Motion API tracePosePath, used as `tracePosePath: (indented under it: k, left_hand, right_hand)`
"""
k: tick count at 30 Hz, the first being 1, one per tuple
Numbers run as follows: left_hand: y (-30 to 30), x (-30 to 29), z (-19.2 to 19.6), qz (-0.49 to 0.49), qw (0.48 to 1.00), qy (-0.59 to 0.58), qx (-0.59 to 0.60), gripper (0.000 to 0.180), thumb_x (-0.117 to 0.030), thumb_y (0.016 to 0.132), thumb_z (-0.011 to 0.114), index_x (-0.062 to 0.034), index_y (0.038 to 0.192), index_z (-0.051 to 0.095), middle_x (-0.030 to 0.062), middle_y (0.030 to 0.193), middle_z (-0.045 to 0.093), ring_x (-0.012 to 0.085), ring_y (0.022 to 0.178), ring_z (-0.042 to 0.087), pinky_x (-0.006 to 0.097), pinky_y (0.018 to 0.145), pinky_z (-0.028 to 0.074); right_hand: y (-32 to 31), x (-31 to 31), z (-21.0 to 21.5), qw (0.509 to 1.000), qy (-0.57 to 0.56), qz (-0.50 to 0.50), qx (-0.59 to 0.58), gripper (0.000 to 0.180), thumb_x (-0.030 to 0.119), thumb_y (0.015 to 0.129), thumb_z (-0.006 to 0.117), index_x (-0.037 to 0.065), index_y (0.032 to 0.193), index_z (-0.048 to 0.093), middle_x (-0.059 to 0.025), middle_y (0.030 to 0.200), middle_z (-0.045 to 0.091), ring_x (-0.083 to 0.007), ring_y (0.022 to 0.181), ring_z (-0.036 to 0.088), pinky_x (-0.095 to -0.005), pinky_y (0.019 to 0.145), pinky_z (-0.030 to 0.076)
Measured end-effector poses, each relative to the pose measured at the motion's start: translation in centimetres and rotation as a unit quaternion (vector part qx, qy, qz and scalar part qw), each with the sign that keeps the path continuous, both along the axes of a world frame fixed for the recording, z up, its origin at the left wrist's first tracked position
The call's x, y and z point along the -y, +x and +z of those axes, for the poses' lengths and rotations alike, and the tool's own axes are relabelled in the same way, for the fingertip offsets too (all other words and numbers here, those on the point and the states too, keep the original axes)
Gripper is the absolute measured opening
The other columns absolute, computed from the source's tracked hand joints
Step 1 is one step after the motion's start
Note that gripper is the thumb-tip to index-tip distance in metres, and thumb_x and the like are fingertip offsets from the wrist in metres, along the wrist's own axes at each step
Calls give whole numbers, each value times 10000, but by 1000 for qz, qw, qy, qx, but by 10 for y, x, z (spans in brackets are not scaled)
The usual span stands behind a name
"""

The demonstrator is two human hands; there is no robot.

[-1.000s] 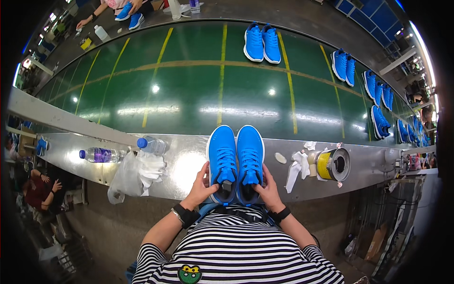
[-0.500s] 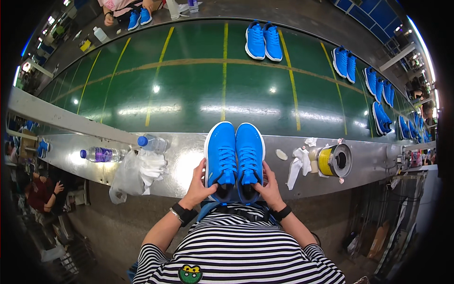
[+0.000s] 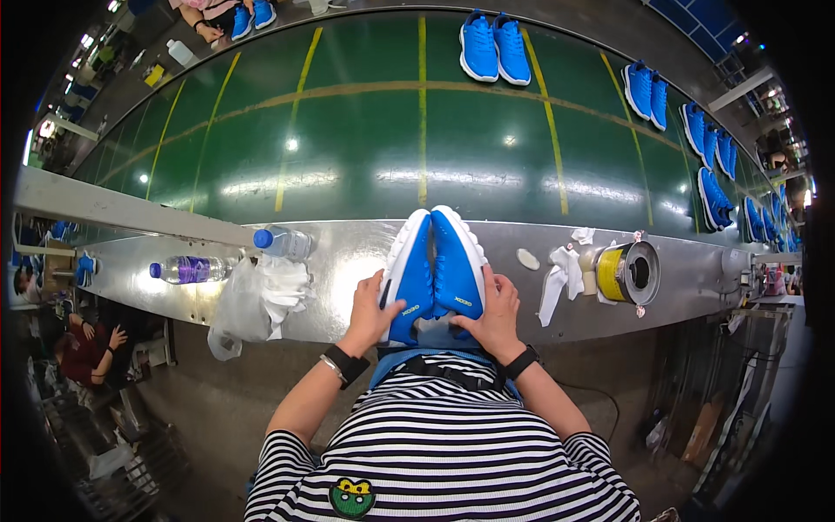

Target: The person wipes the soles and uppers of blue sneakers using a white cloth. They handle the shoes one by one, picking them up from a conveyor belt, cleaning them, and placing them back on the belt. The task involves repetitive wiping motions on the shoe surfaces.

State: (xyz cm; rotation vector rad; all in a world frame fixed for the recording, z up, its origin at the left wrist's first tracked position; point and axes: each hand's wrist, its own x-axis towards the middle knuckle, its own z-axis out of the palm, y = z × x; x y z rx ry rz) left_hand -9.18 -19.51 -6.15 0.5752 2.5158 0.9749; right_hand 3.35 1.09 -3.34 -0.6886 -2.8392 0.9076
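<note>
Left hand (image 3: 372,311): grasping the left shoe (image 3: 410,280); fingers at its outer sole side, thumb on the blue upper.
Right hand (image 3: 494,315): grasping the right shoe (image 3: 458,270); fingers along the outer sole side, thumb extended toward the heel end.
Position of held pair: above the near edge of the metal bench (image 3: 341,247), toes toward the green belt (image 3: 352,161). Contact with the bench cannot be told.
Attitude of held pair: both rolled, white soles outward, uppers facing each other, toe ends close together.
Bench, left part: blue-capped bottle (image 3: 291,244) by the far edge; purple-labelled bottle (image 3: 193,270) lying farther left; plastic bag (image 3: 233,317) overhanging the near edge, white cloths (image 3: 284,287) beside it.
Bench, right part: white oval piece (image 3: 527,258) nearest the right hand; crumpled white strip (image 3: 559,278) next; yellow-banded can (image 3: 616,274) beyond it, toward the right end.
Belt: one blue pair (image 3: 479,50) by the far edge; further blue shoes (image 3: 644,94) toward the right end.
Across the far edge, left corner: a co-worker's hand (image 3: 209,32) near other blue shoes (image 3: 242,23); contact unclear.
</note>
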Motion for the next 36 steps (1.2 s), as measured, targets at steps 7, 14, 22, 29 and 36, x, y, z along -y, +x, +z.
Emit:
tracePosePath:
  k: [7,14,22,29,36]
  left_hand:
    - [-27,22,-30,52,965,120,227,513,-367,904,436,-12,1273,414,175,1145,533,215,1074,492,295,914,368]
    - [-30,-4,-20,57,950,145,270,617,-416,898,440,-1,1333,301,186,1218,480,192,1119,451,275,946,337]
    - [-29,-5,-30,34,966,85,242,717,-521,858,429,-31,1353,261,221,1154,524,268,1047,534,311,895,398]
    - [-5,6,-14,88,968,103,210,598,-384,912,402,-26,1357,227,230,1202,479,288,1108,479,330,942,350]
    - [7,9,-17,111,969,155,159,602,-358,908,390,27,1339,223,272,1065,528,340,963,528,380,866,387]
  right_hand:
    - [4,-44,-54,921,-374,-110,-26,625,258,746,697,18,1251,417,-152,1080,525,-209,945,540,-308,823,436]
    - [-8,-45,-63,929,-333,-133,-91,443,227,791,644,34,1164,501,-133,1063,539,-201,956,546,-294,815,442]
    - [-1,-94,-88,970,-27,-217,-104,314,115,738,624,51,1039,564,-131,970,521,-273,914,504,-365,806,402]
    - [2,-117,-102,976,-64,-207,5,170,123,753,597,22,870,523,-112,768,543,-287,718,521,-383,665,415]
    - [-64,-7,18,925,-349,-94,-119,184,207,868,531,25,869,556,-22,662,491,-87,597,427,-255,535,368]
